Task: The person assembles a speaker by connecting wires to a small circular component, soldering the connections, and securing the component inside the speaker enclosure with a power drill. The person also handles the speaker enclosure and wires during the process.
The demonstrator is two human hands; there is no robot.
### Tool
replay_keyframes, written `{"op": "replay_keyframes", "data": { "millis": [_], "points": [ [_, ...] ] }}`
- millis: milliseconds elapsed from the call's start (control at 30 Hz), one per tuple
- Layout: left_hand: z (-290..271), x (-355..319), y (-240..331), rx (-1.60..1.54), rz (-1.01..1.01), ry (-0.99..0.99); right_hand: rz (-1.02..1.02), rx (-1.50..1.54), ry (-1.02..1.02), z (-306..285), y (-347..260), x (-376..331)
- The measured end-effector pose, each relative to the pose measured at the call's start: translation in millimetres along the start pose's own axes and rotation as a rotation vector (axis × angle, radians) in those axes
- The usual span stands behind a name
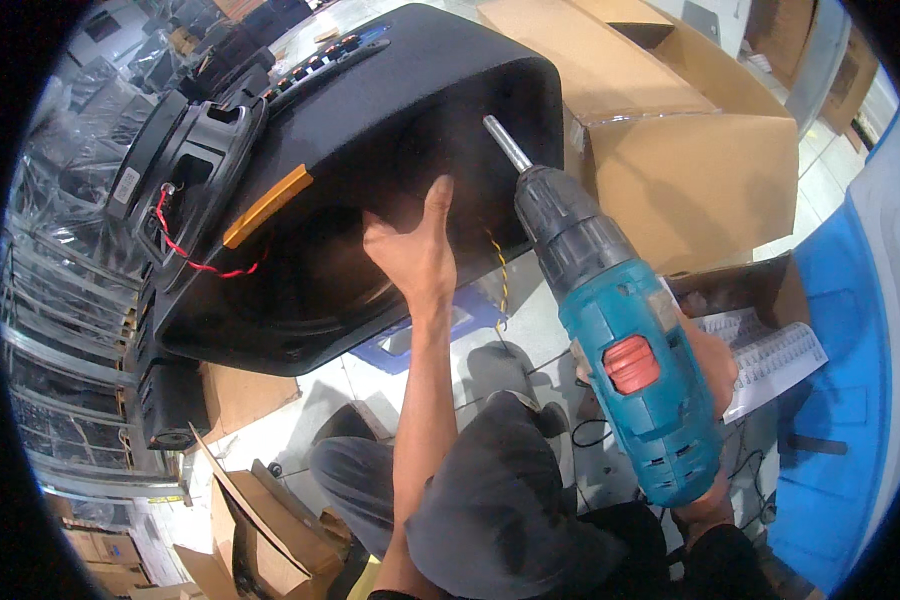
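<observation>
A black speaker cabinet (pixel 410 60) lies tilted in front of me, its hollowed face toward me. My left hand (pixel 415 245) reaches to that dark face. Its thumb is stretched up, apart from the other fingers, which are partly lost in shadow; nothing shows in its grasp. My right hand (pixel 705 360) is wrapped round the handle of a teal and black cordless drill (pixel 635 345). The drill's long metal socket bit (pixel 508 143) points up toward the cabinet, right of my left thumb. A loose speaker driver (pixel 185 185) with red wire leans at the cabinet's left.
An orange strip (pixel 268 206) sits on the cabinet's edge. Yellow and black twisted wire (pixel 501 270) hangs below it. Cardboard boxes (pixel 690 185) stand at right, beside printed sheets (pixel 770 365) and a blue plastic surface (pixel 835 400). An opened carton (pixel 270 520) lies lower left.
</observation>
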State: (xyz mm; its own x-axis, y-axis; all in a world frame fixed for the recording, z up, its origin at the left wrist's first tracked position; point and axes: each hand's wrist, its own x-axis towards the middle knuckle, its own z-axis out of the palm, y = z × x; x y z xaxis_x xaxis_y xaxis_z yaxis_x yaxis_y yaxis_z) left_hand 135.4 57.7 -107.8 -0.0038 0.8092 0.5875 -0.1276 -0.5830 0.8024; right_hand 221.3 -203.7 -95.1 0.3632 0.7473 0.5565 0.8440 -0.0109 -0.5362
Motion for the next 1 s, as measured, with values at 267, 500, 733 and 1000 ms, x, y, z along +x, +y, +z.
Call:
{"op": "replay_keyframes", "data": {
  "millis": [267, 500, 733, 1000],
  "points": [
    [-3.3, -2.5, 3.6, 0.015, -0.028, -0.018, 0.024, 0.300, 0.182, -28.0, -18.5, -54.6],
    [-20.0, 3.2, 18.9, 0.203, -0.219, -0.179, 0.463, 0.697, -0.009, -77.1, -27.8, -126.0],
    [-107.2, -33.5, 56.6, 0.554, 0.021, -0.339, 0.538, 0.911, -0.095, -104.5, -39.9, -135.8],
    [-368.1, -97.8, 106.1, 0.767, -0.140, 0.019, 0.493, 0.928, -0.231, -119.1, -40.7, -112.0]
  ]
}}
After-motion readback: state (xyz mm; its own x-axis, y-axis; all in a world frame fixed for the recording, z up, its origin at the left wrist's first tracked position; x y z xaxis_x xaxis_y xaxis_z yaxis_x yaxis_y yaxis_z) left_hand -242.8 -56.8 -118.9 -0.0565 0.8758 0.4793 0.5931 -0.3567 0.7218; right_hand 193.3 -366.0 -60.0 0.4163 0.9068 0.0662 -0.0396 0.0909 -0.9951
